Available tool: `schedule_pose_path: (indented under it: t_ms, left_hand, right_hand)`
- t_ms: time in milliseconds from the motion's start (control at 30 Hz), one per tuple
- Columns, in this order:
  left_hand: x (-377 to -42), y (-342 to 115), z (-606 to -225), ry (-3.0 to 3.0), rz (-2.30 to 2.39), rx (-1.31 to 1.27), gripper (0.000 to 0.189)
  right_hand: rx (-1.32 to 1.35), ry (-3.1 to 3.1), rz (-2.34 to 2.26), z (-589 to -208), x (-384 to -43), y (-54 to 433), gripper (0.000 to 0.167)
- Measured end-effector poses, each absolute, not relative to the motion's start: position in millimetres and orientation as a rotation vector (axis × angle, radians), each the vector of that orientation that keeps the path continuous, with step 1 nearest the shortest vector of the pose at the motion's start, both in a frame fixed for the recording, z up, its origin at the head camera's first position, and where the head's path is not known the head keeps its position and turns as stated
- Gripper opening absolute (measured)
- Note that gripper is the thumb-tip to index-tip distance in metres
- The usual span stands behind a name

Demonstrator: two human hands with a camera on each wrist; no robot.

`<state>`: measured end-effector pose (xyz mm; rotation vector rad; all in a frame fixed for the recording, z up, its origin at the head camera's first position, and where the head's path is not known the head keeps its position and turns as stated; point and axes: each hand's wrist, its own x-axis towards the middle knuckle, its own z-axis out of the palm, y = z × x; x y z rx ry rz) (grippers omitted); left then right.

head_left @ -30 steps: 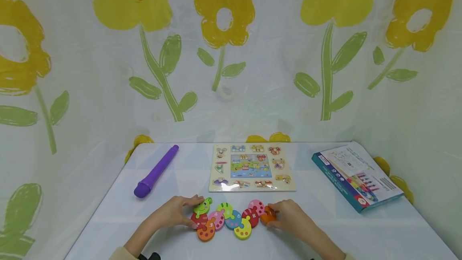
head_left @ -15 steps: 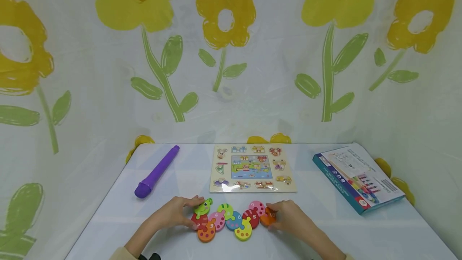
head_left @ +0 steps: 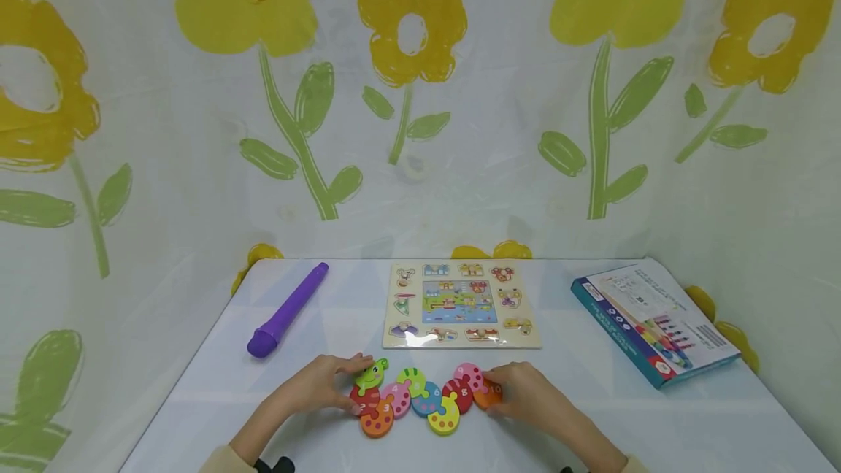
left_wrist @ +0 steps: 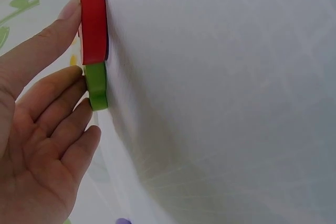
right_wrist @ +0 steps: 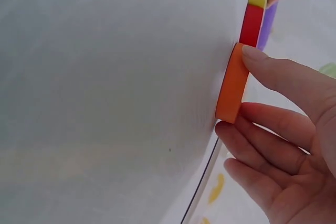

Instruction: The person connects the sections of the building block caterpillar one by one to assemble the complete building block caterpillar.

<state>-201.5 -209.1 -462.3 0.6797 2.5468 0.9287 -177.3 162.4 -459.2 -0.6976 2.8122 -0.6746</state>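
A numbered caterpillar puzzle of colourful interlocking pieces (head_left: 427, 398) lies in a wavy row near the table's front. My left hand (head_left: 322, 385) holds its head end: the thumb touches the red piece (left_wrist: 94, 24), and fingertips touch the green head piece (left_wrist: 96, 85). At the other end, my right hand (head_left: 524, 394) pinches the orange piece (right_wrist: 232, 85) marked 10 between thumb and fingers. That piece lies flat against the pink piece (head_left: 469, 377) marked 9. Part of the orange piece is hidden by the right hand in the head view.
Behind the caterpillar lies a wooden picture puzzle board (head_left: 462, 305). A purple toy microphone (head_left: 287, 310) is at the left, and a flat teal-edged box (head_left: 655, 321) at the right. A flower-printed cloth (head_left: 420, 188) hangs behind the white table (head_left: 197, 400).
The orange piece has gone from tilted to flat beside the pink piece, and its number 10 now shows. My left hand has stayed at the head end.
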Motion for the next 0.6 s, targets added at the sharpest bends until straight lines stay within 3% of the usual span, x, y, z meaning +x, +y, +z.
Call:
schedule_pose_path:
  t_ms: [600]
  left_hand:
    - [-202,-194,-462,2.577,0.893,0.747,0.073]
  right_hand:
    - [-0.548,2.785,-0.725,-460,-176,180,0.044]
